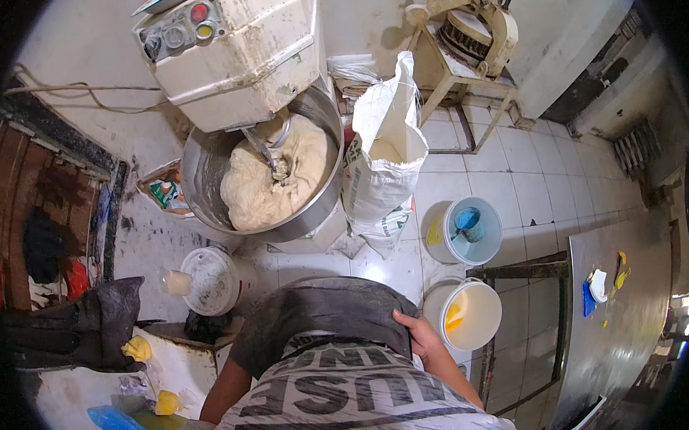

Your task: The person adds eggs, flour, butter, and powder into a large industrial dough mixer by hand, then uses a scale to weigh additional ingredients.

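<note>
My right hand (420, 335) grips the edge of a dark grey cloth (325, 300) at my waist, thumb on top. The cloth spreads across my front and covers my left hand; only the left forearm (227, 389) shows below it. Ahead of me stands a dough mixer (238, 58) with a steel bowl (204, 175). Pale dough (251, 181) fills much of the bowl, around the metal mixing arm (261, 148). Neither hand touches the mixer.
An open white sack (382, 186) stands right of the bowl. Two buckets, one with a blue scoop (468, 223) and one with a yellow thing (454, 316) inside, stand near a metal table (618, 326). A lidded bucket (209, 281) is on the left.
</note>
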`<state>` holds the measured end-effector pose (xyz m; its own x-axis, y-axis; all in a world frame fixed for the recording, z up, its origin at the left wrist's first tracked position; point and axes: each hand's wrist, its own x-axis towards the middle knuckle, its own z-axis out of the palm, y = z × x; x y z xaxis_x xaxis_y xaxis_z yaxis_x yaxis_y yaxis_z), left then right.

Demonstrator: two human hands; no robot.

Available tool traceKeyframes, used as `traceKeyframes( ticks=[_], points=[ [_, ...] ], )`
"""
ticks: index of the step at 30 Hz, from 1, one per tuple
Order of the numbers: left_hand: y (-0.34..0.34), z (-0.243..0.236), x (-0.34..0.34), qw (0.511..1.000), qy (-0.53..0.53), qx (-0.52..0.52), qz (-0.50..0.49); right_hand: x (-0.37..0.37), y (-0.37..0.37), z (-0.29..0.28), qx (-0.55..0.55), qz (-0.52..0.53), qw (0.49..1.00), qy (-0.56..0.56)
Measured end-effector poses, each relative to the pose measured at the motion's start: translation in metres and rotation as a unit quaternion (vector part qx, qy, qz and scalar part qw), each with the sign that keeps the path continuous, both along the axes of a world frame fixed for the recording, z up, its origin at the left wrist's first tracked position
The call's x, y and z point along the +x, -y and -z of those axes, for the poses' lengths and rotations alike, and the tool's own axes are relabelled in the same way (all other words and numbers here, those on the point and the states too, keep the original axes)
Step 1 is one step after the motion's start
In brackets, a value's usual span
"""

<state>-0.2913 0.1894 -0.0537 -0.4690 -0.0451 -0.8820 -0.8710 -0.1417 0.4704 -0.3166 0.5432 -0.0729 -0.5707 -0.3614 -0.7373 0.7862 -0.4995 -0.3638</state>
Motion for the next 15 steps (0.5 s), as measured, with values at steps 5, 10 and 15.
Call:
traceKeyframes(
  ticks=[5, 10, 15],
  points=[
    [0.010, -0.006, 0.033, 0.999, 0.029, -0.002, -0.027, 0.037, -0.028, 0.051, 0.100, -0.171, 0.968, 0.152],
    [0.026, -0.023, 0.093, 0.994, 0.074, -0.002, -0.081, 0.053, -0.063, 0.078, 0.078, -0.176, 0.963, 0.189],
    [0.019, -0.010, 0.091, 0.984, 0.093, -0.068, -0.137, 0.042, -0.043, 0.073, 0.196, -0.119, 0.969, 0.092]
  ],
)
